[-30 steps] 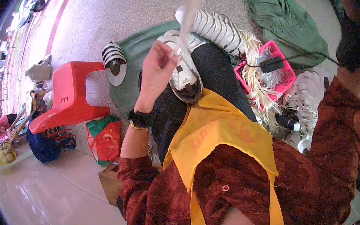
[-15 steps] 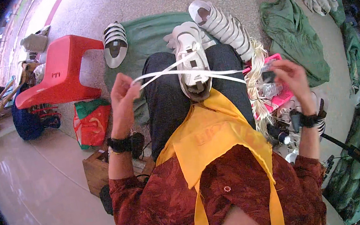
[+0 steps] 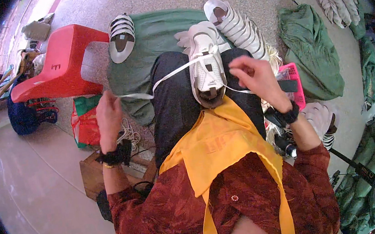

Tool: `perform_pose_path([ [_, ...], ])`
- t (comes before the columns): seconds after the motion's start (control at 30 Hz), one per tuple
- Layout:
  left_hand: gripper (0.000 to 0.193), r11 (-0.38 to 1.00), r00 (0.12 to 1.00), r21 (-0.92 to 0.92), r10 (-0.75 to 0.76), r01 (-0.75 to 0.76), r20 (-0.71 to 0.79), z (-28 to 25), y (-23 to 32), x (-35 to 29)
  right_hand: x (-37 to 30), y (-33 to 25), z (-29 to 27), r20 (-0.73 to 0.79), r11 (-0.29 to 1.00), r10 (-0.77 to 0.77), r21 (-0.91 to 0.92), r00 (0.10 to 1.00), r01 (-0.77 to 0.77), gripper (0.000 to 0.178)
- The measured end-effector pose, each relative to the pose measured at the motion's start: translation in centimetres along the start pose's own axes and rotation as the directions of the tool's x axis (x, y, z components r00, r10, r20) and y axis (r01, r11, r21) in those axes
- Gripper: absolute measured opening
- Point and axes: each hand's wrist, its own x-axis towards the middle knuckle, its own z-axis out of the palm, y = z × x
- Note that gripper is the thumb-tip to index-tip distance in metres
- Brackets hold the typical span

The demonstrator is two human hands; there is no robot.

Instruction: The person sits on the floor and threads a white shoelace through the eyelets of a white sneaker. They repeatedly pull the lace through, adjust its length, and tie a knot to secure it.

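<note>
On the lap, pinching the white lace (image 3: 165, 77) taut with both hands' closed fingers, left hand (image 3: 109, 118) and right hand (image 3: 256, 80) flanking the white sneaker (image 3: 206, 67).

A white sneaker (image 3: 206, 67) lies on the lap at upper centre, toe pointing up. Its flat white lace (image 3: 156, 82) stretches taut out to the left and right.

Bright, even daylight, soft shadows, sharp centre, fisheye bending toward dark rim.
</note>
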Motion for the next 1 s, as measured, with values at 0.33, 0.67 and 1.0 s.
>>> perform_pose_path([
  [0.33,0.013,0.834,0.966,-0.509,0.258,-0.214,0.016,7.9,16.7,7.0,6.3,0.3,2.5,-0.087,0.931,-0.307,-0.232,0.948,0.281,0.019],
  [0.67,0.011,0.796,0.945,-0.541,0.326,-0.272,0.006,9.7,16.5,8.0,6.3,0.5,2.3,-0.073,0.976,-0.191,-0.120,0.979,0.182,0.012],
  [1.0,0.017,0.651,0.859,-0.758,0.359,0.049,0.365,11.0,15.8,10.0,6.3,0.4,2.3,-0.096,0.970,-0.220,-0.128,0.971,0.207,0.009],
])
